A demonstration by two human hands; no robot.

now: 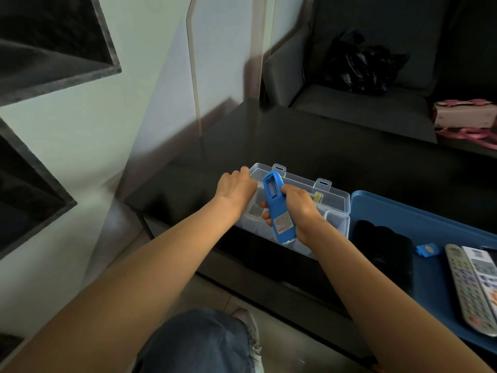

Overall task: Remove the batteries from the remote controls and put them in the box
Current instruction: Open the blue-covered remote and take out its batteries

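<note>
Blue remote point(278, 208) gripped in right hand point(298, 208) over clear box point(333, 200); left hand point(236, 188) loosely curled at box's edge.

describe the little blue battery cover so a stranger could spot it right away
Find the blue tray at the right of the dark table. The battery cover lies in it, between a black cloth and two grey remotes. It alone is small, squarish and blue with an oval sticker.
</note>
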